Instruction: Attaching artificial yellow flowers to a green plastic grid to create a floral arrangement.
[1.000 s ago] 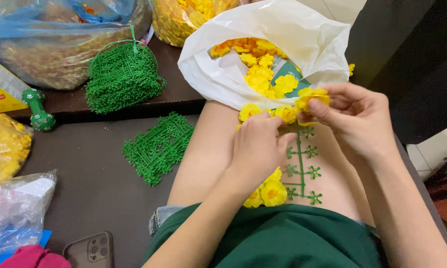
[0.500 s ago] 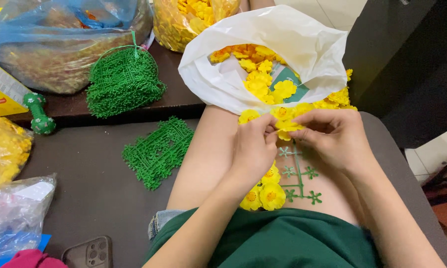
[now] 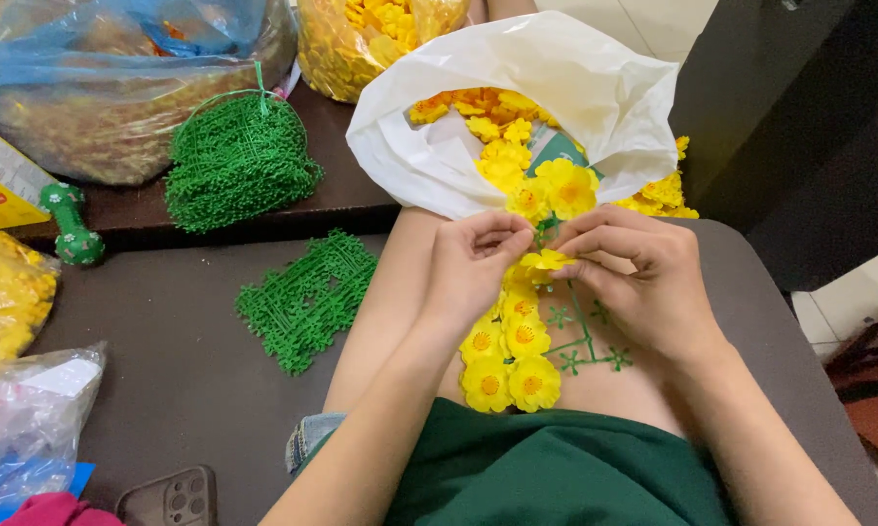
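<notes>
**Yellow flower pinched over the green stem frame**

Head view: your left hand [image 3: 473, 268] and right hand [image 3: 643, 282] meet fingertip to fingertip on one yellow flower [image 3: 548, 260], both pinched shut on it, right above the green stem frame [image 3: 585, 336] that lies on your thigh. Take that frame as the landmark. On its left side a column of fitted flowers [image 3: 512, 356] already sits in place; on its right, bare star-shaped pegs show. Just beyond its far end the white plastic bag [image 3: 517, 117] lies open with loose yellow flowers inside. Left of the frame, on the dark table [image 3: 166, 370], lies a pile of spare green frames [image 3: 307, 297], and further off a bundle of green stems [image 3: 234, 161].

The flower looks light, thin and bendy, so hold it by the petal rim and press at the centre; it would probably crease if squeezed. The frame seems slim and springy, best steadied near the peg.

Your fingers hide the peg under the flower, so I cannot tell whether it has seated. The frame's top end is covered too, and a phone at the lower edge is cut off.
</notes>
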